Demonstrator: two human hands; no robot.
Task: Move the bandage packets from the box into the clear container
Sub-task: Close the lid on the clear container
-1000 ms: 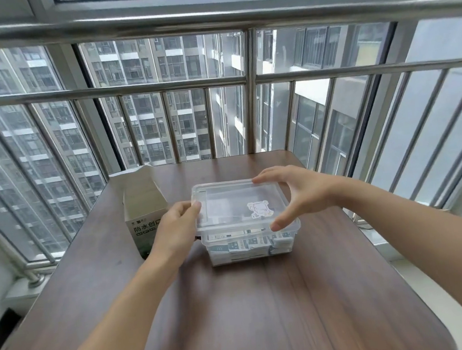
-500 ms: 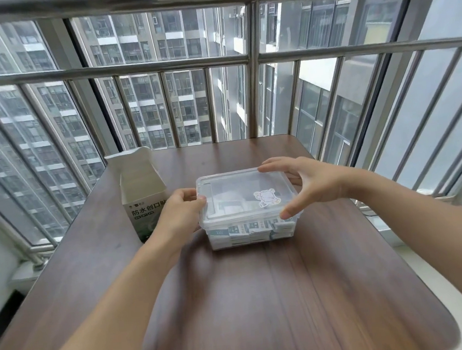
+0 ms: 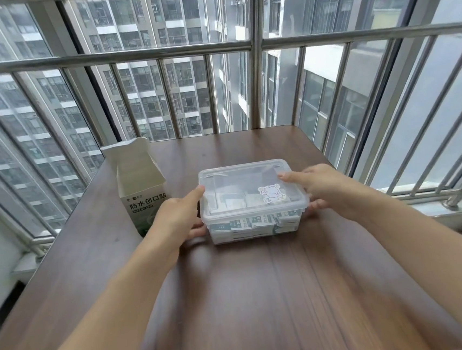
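A clear rectangular plastic container [image 3: 253,201] is held between the two hands on a dark brown wooden table [image 3: 250,300]. Its transparent lid [image 3: 242,186] is seated on top, and a small white cartoon sticker [image 3: 271,194] is seen on the lid, toward the right hand. The left hand [image 3: 179,218] is clasped on the container's left end: one finger is laid along the lid's edge, while other fingers are curled low against the side wall, near the table. The right hand [image 3: 320,187] is clasped on the opposite end, with a finger resting on the lid's right edge and a fingertip showing below the rim (the rest of its fingers are hidden behind the container). The white and teal bandage packets [image 3: 253,225] are seen through the clear wall, stacked inside the container, between the two hands. A white and green cardboard box [image 3: 143,189], printed with Chinese characters, is stood upright just beyond the left hand, its top flap raised open; whether it is touched by the hand cannot be told. A metal window railing [image 3: 212,47] is seen beyond both hands.
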